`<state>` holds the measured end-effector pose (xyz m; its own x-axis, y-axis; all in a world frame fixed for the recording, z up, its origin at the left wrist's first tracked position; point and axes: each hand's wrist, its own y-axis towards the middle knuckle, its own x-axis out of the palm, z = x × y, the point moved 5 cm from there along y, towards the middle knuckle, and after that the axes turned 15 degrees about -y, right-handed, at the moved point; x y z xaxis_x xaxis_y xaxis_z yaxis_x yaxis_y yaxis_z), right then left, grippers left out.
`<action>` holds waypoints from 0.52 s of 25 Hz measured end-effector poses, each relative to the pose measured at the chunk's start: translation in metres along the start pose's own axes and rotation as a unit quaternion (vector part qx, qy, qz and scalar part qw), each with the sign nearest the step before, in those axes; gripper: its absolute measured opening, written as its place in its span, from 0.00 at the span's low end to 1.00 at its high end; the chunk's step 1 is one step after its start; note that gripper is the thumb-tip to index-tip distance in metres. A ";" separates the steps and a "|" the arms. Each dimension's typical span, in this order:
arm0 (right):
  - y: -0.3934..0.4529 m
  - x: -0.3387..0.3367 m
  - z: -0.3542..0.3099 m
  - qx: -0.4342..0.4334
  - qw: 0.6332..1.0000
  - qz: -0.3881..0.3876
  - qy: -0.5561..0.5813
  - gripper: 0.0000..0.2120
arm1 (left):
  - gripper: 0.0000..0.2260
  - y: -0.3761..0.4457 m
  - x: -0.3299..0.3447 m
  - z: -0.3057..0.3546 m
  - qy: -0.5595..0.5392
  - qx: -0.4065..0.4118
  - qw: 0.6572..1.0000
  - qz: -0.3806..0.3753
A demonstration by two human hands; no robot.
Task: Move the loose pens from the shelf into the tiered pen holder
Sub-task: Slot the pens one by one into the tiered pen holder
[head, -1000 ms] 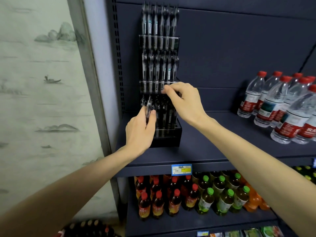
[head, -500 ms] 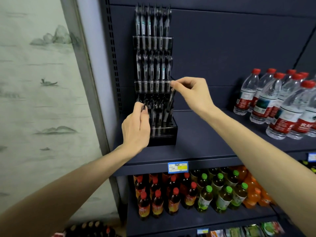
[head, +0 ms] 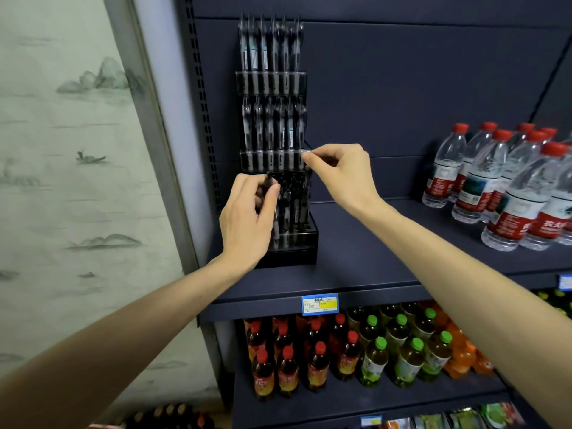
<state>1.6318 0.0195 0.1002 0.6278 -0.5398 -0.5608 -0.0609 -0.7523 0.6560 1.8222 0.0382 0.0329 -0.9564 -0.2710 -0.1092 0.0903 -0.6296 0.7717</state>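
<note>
A wall panel (head: 62,181) painted with misty hills fills the left side. Just right of it, the tiered pen holder (head: 272,144) stands at the far left end of the dark shelf (head: 356,261), with three tiers of upright pens. The left hand (head: 247,221) is in front of the bottom tier, its fingers (head: 269,193) curled around a dark pen (head: 268,180) whose tip shows above the thumb, close to the tier's left slots. The right hand (head: 340,171) is just right of the holder at the height of the middle tier's clear front rail, thumb and forefinger pinched together at the rail's right corner; what they pinch is too small to tell. Further right on the shelf stands a group of water bottles (head: 510,187) with red caps. Below the price tag (head: 320,304), red-capped and green-capped drink bottles (head: 356,351) fill the lower shelf.
</note>
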 end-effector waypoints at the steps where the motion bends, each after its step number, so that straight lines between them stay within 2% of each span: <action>1: 0.000 0.000 0.000 0.002 1.000 0.003 0.000 0.09 | 0.09 0.001 0.001 0.001 -0.003 0.000 1.000 0.002; 7: 0.002 0.004 -0.006 -0.004 1.000 -0.006 0.005 0.08 | 0.11 0.002 0.000 -0.002 -0.039 -0.040 0.998 0.022; 13: 0.004 0.008 -0.011 -0.005 1.000 -0.016 -0.011 0.09 | 0.11 0.003 -0.007 -0.005 -0.033 -0.047 0.997 0.047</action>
<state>1.6448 0.0162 0.1044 0.6117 -0.5246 -0.5921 -0.0331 -0.7648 0.6434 1.8309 0.0343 0.0325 -0.9585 -0.2852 0.0043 0.2028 -0.6708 0.7134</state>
